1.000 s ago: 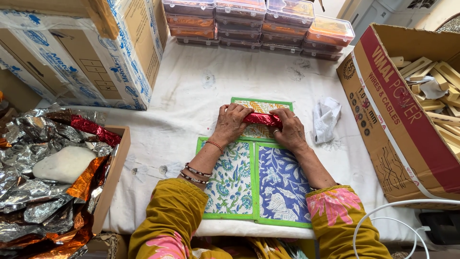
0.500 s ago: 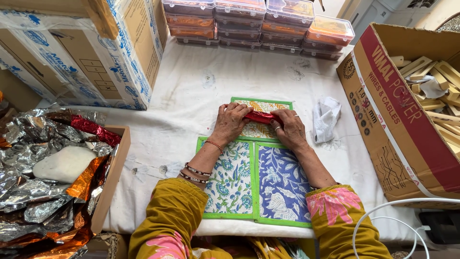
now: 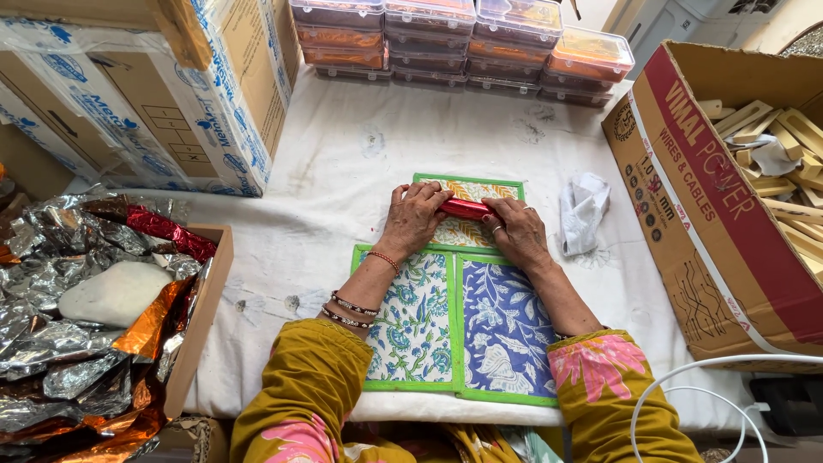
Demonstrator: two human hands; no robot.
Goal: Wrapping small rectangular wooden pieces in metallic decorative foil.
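1. A short roll wrapped in shiny red foil lies on the yellow-patterned panel of a green-edged printed cloth mat.
2. The left hand presses its fingers closed over the roll's left end; the right hand clasps the right end.
3. A crumpled white cloth lies just right.
4. Stacked clear lidded boxes stand beyond; a box of loose foil sheets sits far left.

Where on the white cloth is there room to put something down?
The widest bare patch of white cloth lies between the stacked plastic boxes and the printed mats. A smaller patch sits left of the mats, beside the foil box. The right side is crowded: a crumpled white rag and the big carton of wooden pieces.
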